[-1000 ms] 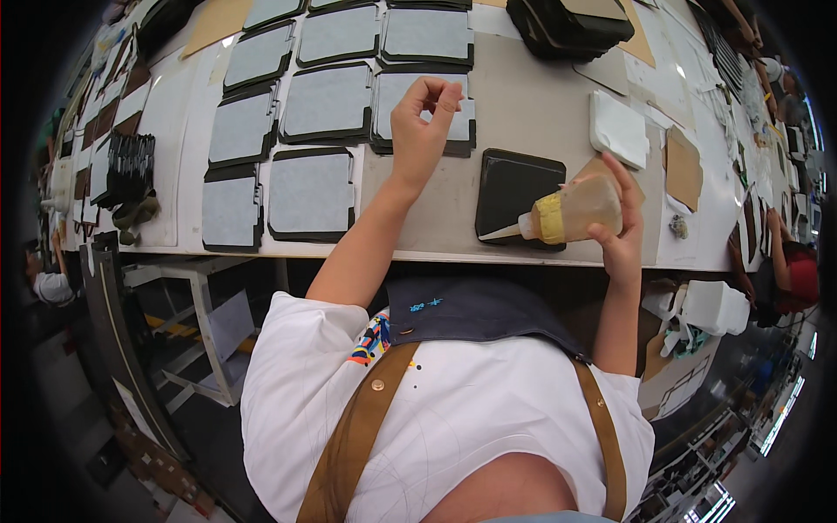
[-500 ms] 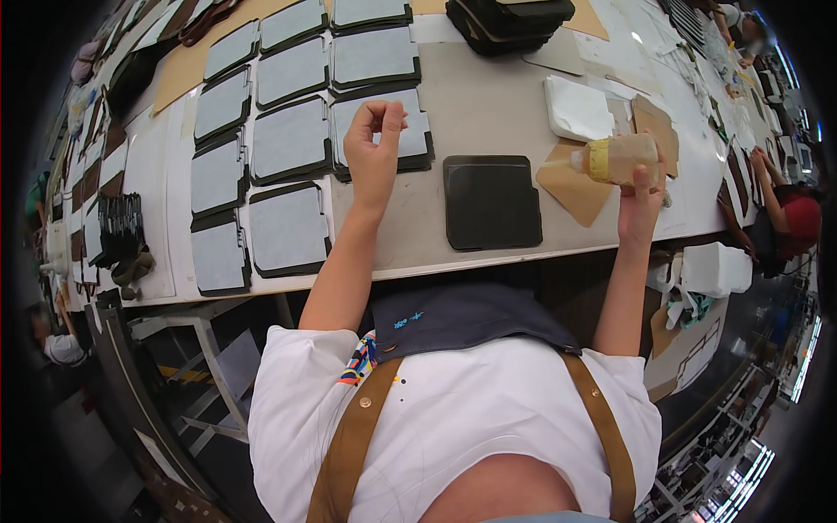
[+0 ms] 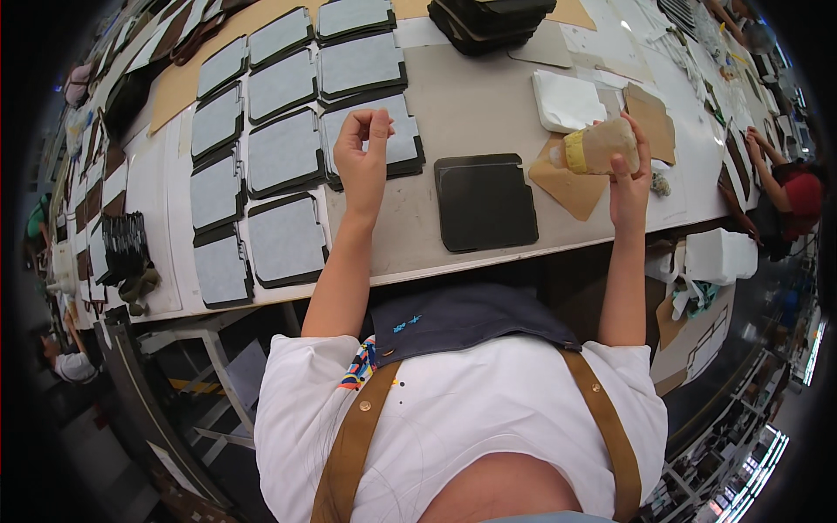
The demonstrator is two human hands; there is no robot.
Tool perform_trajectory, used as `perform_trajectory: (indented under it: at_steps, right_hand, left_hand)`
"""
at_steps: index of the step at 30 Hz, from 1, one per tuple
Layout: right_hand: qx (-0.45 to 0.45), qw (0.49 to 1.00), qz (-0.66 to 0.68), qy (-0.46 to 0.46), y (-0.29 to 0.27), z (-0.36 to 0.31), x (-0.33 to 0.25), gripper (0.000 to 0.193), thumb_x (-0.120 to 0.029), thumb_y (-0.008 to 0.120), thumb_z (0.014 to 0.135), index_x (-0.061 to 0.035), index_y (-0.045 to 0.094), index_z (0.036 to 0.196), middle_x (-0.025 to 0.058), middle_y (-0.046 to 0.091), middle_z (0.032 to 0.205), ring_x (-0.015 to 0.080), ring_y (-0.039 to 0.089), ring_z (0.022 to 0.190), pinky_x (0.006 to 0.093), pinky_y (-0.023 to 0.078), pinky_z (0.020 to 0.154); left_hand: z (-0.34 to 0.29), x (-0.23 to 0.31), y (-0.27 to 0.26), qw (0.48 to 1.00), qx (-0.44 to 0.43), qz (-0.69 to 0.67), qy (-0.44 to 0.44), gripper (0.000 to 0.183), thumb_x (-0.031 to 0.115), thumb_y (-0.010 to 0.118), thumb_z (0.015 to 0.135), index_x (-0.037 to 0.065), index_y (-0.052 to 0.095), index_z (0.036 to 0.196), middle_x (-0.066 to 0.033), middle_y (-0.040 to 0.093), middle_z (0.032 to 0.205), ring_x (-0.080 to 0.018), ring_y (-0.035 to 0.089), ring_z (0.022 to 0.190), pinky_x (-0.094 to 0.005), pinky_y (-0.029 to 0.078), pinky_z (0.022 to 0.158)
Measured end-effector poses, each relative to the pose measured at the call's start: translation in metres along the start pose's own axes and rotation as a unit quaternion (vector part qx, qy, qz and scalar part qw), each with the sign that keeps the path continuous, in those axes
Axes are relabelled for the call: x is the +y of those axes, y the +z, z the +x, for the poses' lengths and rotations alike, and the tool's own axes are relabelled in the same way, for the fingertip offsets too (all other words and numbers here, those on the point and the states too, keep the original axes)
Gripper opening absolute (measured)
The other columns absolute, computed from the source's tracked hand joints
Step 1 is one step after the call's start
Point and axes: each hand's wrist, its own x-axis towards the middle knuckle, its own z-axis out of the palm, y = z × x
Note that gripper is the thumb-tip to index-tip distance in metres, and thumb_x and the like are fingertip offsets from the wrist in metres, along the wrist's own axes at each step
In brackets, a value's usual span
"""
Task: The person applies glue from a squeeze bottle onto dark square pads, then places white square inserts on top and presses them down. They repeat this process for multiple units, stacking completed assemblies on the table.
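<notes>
The squeeze bottle [image 3: 602, 148] is lying almost level in the right hand [image 3: 629, 177], its yellow-banded neck pointing left and overlapping the brown card [image 3: 571, 196] in this view. Fingers and thumb are wrapping around its body. The pale nozzle is blending into the card, so whether its tip is touching anything is hard to judge. The black panel [image 3: 486, 205] is resting flat on the tabletop [image 3: 379, 244] between the hands, with neither touching it. The left hand [image 3: 362, 161] is curling narrow over the grey-faced panels [image 3: 288, 240]; whether its fingertips are pinching something, I cannot tell. Just beyond the bottle, a white pad [image 3: 567, 98] is lying, and a dark stack [image 3: 488, 26] is standing at the far side. For careful handling, the right hand should be gripping lightly, since squeezing at this tilt could be sending out drips, and the nozzle should be pointing clear of the white pad and grey faces.
</notes>
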Motion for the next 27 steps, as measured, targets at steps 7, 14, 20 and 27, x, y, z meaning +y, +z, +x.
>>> perform_trajectory:
  at_steps: [7,14,20,27]
  right_hand:
    - [-0.017,0.999,-0.027,0.01,-0.001,-0.008,-0.01,0.071,-0.034,0.08,0.085,-0.007,0.048,0.142,0.0133,0.066,0.124,0.0222,0.06,0.12,0.0368,0.044,0.107]
    - [-0.024,0.999,-0.037,0.002,-0.002,-0.019,-0.016,0.074,-0.036,0.081,0.083,-0.0066,0.048,0.142,0.0159,0.065,0.125,0.0237,0.06,0.12,0.0372,0.046,0.105]
    - [-0.04,0.997,-0.067,-0.005,-0.005,-0.025,-0.019,0.085,-0.042,0.081,0.081,-0.0055,0.041,0.146,0.0201,0.063,0.127,0.0281,0.059,0.123,0.0425,0.046,0.107]
    - [-0.043,0.999,-0.025,-0.022,-0.01,-0.028,-0.02,0.077,-0.029,0.083,0.08,-0.0051,0.046,0.143,0.0152,0.064,0.125,0.0256,0.061,0.119,0.0397,0.048,0.105]
  left_hand:
    - [-0.001,0.001,-0.001,1.0,-0.019,0.007,-0.002,0.02,0.021,0.063,0.101,0.004,0.063,0.091,0.0004,0.062,0.084,-0.0059,0.056,0.078,-0.0207,0.045,0.075]
    - [-0.001,0.0,0.001,1.0,-0.004,-0.002,-0.003,0.025,0.025,0.065,0.099,0.003,0.063,0.088,-0.0001,0.063,0.08,-0.0057,0.055,0.074,-0.0206,0.044,0.071]
    - [-0.001,0.001,0.002,1.0,-0.007,0.002,-0.003,0.024,0.025,0.065,0.099,0.003,0.063,0.089,0.0001,0.063,0.081,-0.0057,0.056,0.074,-0.0206,0.044,0.071]
    - [-0.001,0.0,0.002,1.0,-0.007,0.005,-0.003,0.024,0.024,0.065,0.099,0.003,0.063,0.089,0.0003,0.062,0.08,-0.0057,0.055,0.074,-0.0206,0.044,0.071]
